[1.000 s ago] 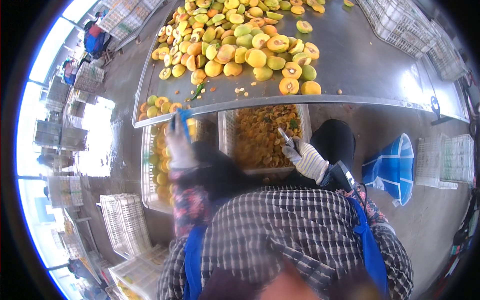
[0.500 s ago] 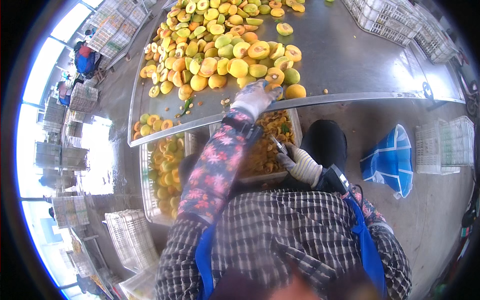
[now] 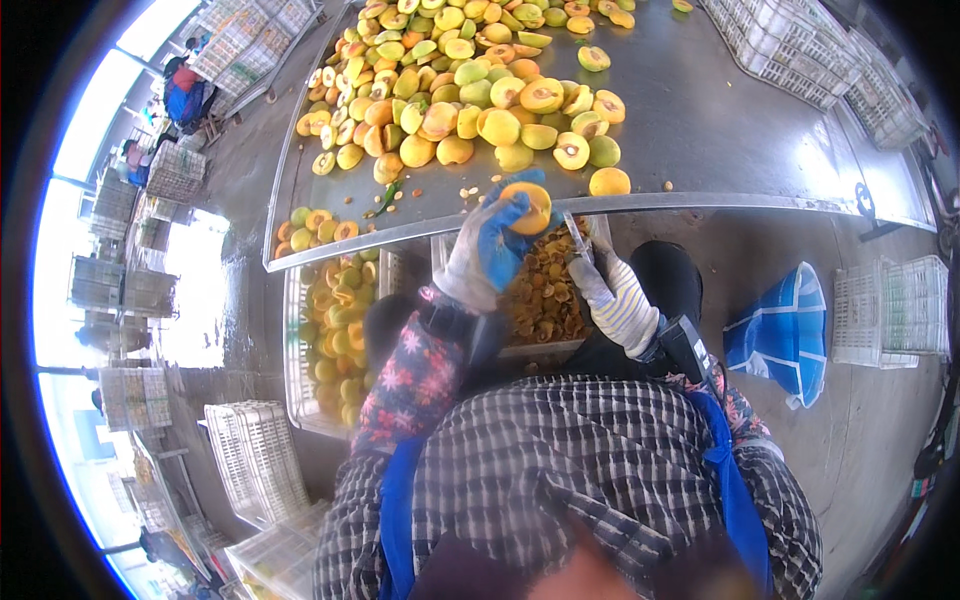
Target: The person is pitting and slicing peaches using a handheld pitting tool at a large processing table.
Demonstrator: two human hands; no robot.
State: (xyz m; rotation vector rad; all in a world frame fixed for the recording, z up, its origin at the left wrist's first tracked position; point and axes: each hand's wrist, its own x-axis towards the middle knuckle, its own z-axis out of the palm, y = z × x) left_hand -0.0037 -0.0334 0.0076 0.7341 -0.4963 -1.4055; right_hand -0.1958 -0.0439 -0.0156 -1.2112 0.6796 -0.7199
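Note:
My left hand (image 3: 478,252), in a white glove with a blue palm, is closed around a yellow peach half (image 3: 530,208) just inside the table's front edge. Its cut face is turned toward my right side. A slim metal knife (image 3: 576,236) stands tip up in my right hand (image 3: 618,308), which wears a striped glove. The blade is close beside the peach half; I cannot tell whether they touch. Beyond both hands a heap of peach halves (image 3: 470,90) covers much of the metal table (image 3: 680,130). Pits and scraps lie along its near edge.
Below the edge sits a crate of brown scraps (image 3: 545,290). To its left, a white crate (image 3: 297,350) holds peach halves. A blue bucket-like bag (image 3: 785,330) and white crates (image 3: 885,310) stand on the right. More crates (image 3: 255,460) are at left; people sit farther off.
My left hand has drawn back from the heap toward me, bringing a peach half. The right hand has risen with the knife to meet it. The whole view has shifted slightly.

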